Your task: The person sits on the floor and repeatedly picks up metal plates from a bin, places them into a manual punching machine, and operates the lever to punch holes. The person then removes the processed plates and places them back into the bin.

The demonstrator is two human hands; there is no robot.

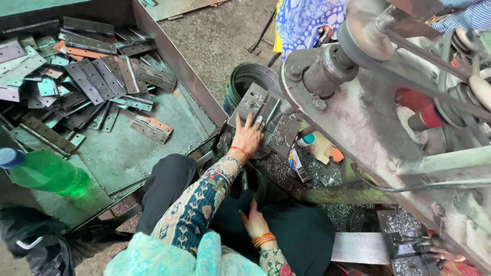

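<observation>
My left hand (247, 135), with a red thread at the wrist and a patterned sleeve, lies fingers spread on a grey metal hinge (266, 115). It presses the hinge flat on the machine's small work table, just below the spindle (286, 108). My right hand (254, 222), wearing orange bangles, rests open on my black-clad lap and holds nothing.
A green metal tray (133, 153) at the left holds several loose hinges (97, 76). A green bottle (46, 173) lies at its near corner. The belt-driven machine (368, 102) fills the right side. Behind the hinge stands a dark bucket (245, 79). Metal shavings (279, 171) cover the floor. Another person in blue cloth (302, 20) is at the top.
</observation>
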